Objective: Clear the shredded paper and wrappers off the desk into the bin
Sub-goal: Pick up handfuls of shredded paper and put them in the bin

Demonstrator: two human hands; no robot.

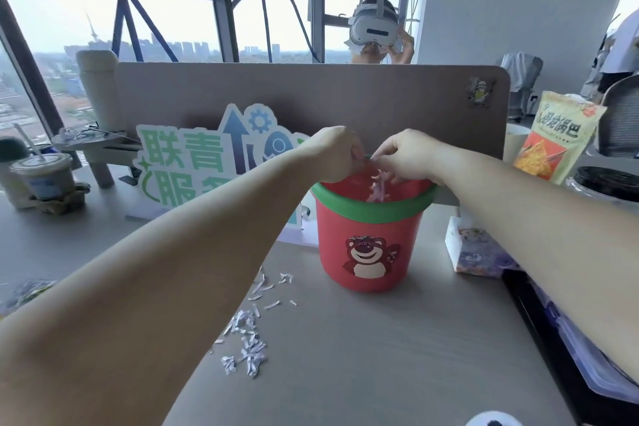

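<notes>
Head view: both hands meet above the bin (370, 245), which stands mid-desk toward the back edge. The left hand (332, 154) is curled and the right hand (408, 156) has bunched fingertips. Whether either grips paper cannot be told. Blurred shreds (378, 183) hang below the hands, inside the rim. More scraps (249, 332) lie left of the bin, toward the desk's (380, 356) near edge. These are probably weightless, limp and scattery, so best pinched in clumps or swept together. The desk is smooth, with a divider (345, 93) behind.

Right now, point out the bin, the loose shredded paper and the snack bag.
bin (370, 226), head view, red front wall.
shredded paper (254, 353), head view, thickest clump.
snack bag (556, 135), head view, printed front.
</notes>
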